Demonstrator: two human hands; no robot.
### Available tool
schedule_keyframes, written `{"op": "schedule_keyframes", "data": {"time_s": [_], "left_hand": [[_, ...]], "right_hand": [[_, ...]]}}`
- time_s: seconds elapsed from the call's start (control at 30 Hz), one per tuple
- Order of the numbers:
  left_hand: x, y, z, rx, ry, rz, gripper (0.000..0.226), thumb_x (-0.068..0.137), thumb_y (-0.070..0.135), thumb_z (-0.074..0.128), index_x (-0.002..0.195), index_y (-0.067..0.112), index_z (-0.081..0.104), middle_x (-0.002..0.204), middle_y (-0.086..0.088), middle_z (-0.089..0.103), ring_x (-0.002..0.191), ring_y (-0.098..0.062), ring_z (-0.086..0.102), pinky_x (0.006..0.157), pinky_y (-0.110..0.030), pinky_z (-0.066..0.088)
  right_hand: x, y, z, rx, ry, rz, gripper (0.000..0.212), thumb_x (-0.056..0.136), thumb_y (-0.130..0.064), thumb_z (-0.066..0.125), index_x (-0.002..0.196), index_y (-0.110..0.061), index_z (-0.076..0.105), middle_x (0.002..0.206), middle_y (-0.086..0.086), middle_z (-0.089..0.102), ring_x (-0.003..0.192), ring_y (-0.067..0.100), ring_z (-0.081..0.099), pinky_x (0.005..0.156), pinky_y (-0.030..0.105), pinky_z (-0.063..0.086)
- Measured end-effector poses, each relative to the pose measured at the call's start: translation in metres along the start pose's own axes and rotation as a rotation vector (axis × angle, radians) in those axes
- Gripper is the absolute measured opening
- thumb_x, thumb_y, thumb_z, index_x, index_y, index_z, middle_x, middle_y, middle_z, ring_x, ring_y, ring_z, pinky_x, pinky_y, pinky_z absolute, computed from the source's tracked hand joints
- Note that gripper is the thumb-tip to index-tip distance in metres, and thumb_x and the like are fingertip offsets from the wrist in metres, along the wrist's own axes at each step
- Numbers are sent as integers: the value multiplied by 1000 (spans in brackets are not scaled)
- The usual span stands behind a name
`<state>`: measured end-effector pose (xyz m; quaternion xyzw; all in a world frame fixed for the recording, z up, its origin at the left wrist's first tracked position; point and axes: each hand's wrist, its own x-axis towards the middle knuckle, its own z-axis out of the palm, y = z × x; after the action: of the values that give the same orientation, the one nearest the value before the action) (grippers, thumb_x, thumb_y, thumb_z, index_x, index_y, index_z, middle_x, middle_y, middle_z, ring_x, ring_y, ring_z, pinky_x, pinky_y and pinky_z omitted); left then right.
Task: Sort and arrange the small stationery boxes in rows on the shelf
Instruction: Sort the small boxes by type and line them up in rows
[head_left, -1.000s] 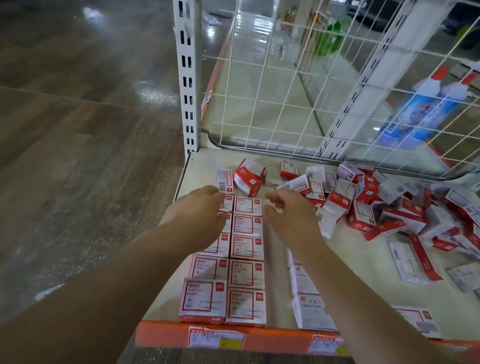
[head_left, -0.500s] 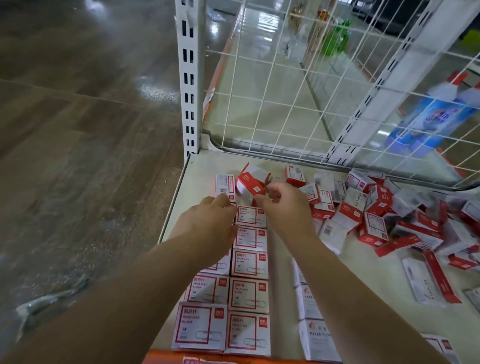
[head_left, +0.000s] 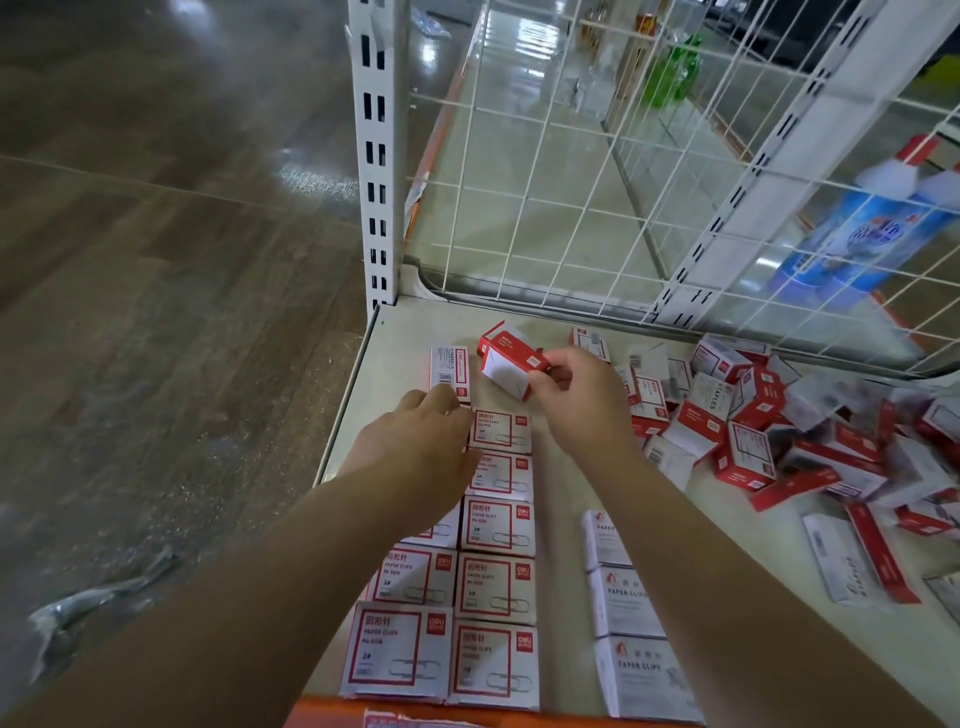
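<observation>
- A red and white box (head_left: 506, 364) is pinched, tilted, by the curled fingers and thumb of the right hand (head_left: 576, 400), above the far end of the two rows (head_left: 470, 561).
- The left hand (head_left: 421, 447) is laid flat, fingers straight, over the far part of the left row, its fingertips touching a box turned barcode-side up (head_left: 450, 371) at that row's far end.
- The two rows of paper-clip boxes are set side by side, touching, along the left edge of the shelf (head_left: 561, 483).
- A shorter row of white boxes (head_left: 623, 603) is placed to the right of the two rows, apart from them.
- A loose pile of boxes (head_left: 769, 426) is spread further right of the rows.
- A wire grid (head_left: 597, 171) is stood behind the shelf, beyond the rows.
</observation>
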<state>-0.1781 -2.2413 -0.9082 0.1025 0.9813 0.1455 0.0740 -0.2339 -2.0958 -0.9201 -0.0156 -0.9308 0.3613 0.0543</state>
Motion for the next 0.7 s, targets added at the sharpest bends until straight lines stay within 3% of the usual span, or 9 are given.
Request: {"op": "schedule_keyframes", "data": {"time_s": [0.2,0.43,0.6,0.7], "left_hand": [[-4,8,-5,-130,21,-72,38,96,31,44,133,22,45,133,3,45,118,-16,45,93,-33,45],[-21,24,-9,-507,127,-284,40,94,35,49,130,21,50,132,0,53,114,-17,53,91,-32,47],[-39,30,-17,-627,153,-354,39,96,41,39,117,15,59,110,-3,65,88,-14,55,74,-25,41],[-49,35,-22,-667,100,-361,45,96,48,33,90,13,62,88,-8,67,67,-11,52,58,-23,38]], "right_hand": [[-20,2,-24,80,9,-50,15,90,-14,57,103,-12,61,83,-12,55,76,0,51,63,5,35],[-59,-3,-46,99,-65,-140,18,87,-11,59,105,-14,61,100,-2,61,93,12,56,84,26,46],[-84,-1,-58,31,-81,-244,19,90,-22,57,108,-16,60,101,-8,58,99,11,53,89,31,45],[-100,0,-59,-7,-67,-350,29,89,-35,50,108,-16,60,102,-4,59,98,9,52,85,24,43]]}}
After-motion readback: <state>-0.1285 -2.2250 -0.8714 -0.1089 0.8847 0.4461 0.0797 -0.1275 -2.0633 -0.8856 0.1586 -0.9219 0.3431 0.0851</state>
